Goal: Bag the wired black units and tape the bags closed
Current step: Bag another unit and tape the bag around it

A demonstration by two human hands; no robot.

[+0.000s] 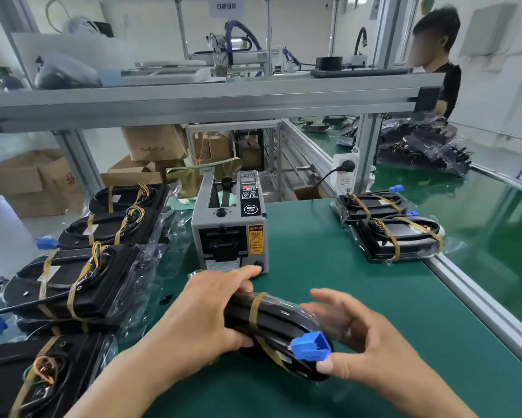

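Both hands hold one black unit (271,324) over the near middle of the green table (329,251), just in front of the tape dispenser (229,224).

The left hand (211,303) is clamped around the left end of the unit. The right hand (362,339) cradles the right end with fingers spread and nearly straight, its thumb under the blue connector (309,346). The unit looks stiff and rather heavy, and a clear film that seems to cover it will probably be slippery. It is better to hold the hard body at both ends, not the wire or the connector. Tan bands (255,309) keep the cable tight. The dispenser stands very close on the far side, a pile of bagged units (81,285) crowds the left, and two more units (395,233) lie far right.
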